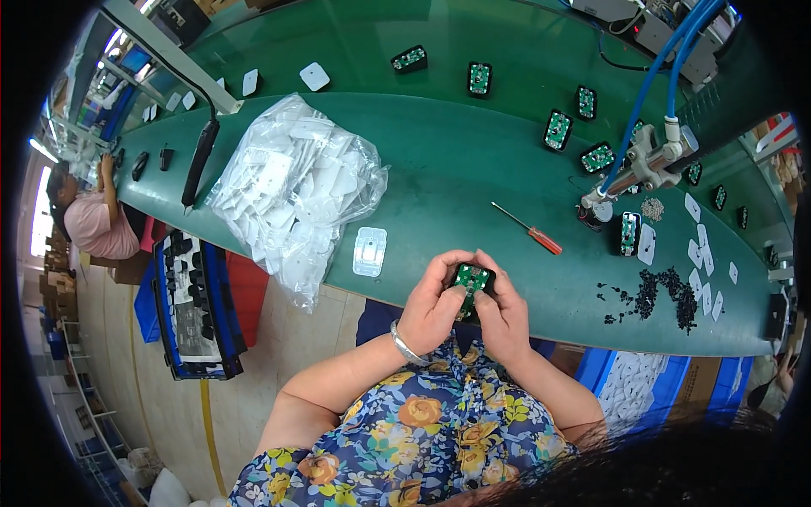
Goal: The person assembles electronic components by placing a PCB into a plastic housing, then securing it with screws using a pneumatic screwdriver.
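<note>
Between my two hands, just over the table's front edge, I hold a black housing with a green circuit board (471, 280) facing up. My left hand (432, 308) wraps its left side, with the thumb on the board. My right hand (504, 317) closes round the right side, its thumb also pressed on the board. The underside of the housing is hidden by my palms and fingers. To the left of my hands lies a pale translucent plastic plate (370, 252). A screwdriver (541, 239) with a red handle rests to the right, beyond my right hand.
A clear bag of white plates (296, 177) fills the table's left. An electric screwdriver (201, 160) hangs beside it. A metal fixture (646, 169) with blue hoses stands at right, near small black parts (663, 297). Several board housings (480, 79) sit along the back. A person (97, 215) works far left.
</note>
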`<action>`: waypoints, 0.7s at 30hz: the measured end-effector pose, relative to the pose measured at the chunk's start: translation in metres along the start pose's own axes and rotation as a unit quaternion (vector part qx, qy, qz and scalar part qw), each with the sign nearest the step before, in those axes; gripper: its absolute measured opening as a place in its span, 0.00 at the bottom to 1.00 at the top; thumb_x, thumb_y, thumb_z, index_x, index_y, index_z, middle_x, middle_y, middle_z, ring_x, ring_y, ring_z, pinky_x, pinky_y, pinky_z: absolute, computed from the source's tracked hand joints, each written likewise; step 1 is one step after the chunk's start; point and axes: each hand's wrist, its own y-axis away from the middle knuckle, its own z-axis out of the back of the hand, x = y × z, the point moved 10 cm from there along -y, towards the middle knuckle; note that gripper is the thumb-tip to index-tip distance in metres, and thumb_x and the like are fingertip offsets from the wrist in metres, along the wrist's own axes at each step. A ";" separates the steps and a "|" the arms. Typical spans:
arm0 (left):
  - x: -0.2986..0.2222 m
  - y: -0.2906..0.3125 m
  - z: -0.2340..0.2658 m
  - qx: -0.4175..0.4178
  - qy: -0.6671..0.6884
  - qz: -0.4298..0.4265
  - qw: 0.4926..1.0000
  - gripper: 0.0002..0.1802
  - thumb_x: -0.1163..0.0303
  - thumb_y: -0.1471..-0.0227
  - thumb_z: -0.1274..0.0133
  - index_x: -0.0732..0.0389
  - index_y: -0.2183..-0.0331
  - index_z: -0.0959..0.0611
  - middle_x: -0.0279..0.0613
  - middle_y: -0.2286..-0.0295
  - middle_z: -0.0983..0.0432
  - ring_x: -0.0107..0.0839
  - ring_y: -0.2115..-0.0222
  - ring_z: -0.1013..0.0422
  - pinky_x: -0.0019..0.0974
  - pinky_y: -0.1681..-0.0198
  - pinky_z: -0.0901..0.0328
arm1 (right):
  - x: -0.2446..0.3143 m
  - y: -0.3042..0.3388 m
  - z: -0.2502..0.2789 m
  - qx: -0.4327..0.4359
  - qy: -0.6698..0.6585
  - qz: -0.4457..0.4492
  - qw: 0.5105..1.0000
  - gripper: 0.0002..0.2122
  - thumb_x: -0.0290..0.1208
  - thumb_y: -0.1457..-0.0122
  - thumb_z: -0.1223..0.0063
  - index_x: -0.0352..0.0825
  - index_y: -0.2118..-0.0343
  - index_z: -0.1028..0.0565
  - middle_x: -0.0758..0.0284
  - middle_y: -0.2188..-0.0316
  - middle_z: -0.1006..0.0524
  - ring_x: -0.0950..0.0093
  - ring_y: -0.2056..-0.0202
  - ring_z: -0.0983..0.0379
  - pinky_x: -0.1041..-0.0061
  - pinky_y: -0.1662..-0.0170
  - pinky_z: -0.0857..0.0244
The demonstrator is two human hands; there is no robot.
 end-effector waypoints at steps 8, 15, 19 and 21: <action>-0.002 0.006 0.005 -0.040 -0.021 -0.035 0.998 0.18 0.81 0.54 0.64 0.65 0.57 0.37 0.38 0.65 0.36 0.22 0.63 0.38 0.26 0.59 0.42 | 0.011 0.001 -0.005 -0.015 0.043 0.024 0.999 0.21 0.19 0.50 0.63 0.26 0.50 0.41 0.58 0.54 0.38 0.71 0.53 0.39 0.76 0.51 0.45; -0.008 -0.016 0.014 -0.019 -0.002 0.002 1.000 0.17 0.80 0.53 0.63 0.64 0.58 0.36 0.38 0.66 0.35 0.22 0.64 0.38 0.25 0.61 0.41 | 0.014 -0.010 -0.005 0.009 0.041 0.044 0.998 0.22 0.22 0.47 0.63 0.27 0.48 0.46 0.57 0.52 0.41 0.71 0.51 0.41 0.76 0.49 0.48; -0.023 -0.077 0.058 -0.092 -0.130 -0.046 0.986 0.17 0.74 0.53 0.59 0.64 0.57 0.35 0.40 0.67 0.32 0.22 0.69 0.35 0.25 0.67 0.38 | 0.029 -0.016 0.019 0.001 0.040 0.060 0.997 0.20 0.21 0.46 0.60 0.29 0.49 0.43 0.61 0.52 0.41 0.71 0.49 0.44 0.74 0.49 0.46; -0.004 -0.115 0.087 -0.129 -0.142 0.000 0.981 0.18 0.72 0.53 0.57 0.65 0.57 0.34 0.40 0.69 0.31 0.23 0.74 0.33 0.25 0.76 0.36 | 0.036 -0.019 0.037 -0.006 0.083 0.072 0.994 0.18 0.19 0.48 0.58 0.29 0.53 0.39 0.63 0.54 0.40 0.72 0.51 0.41 0.74 0.50 0.44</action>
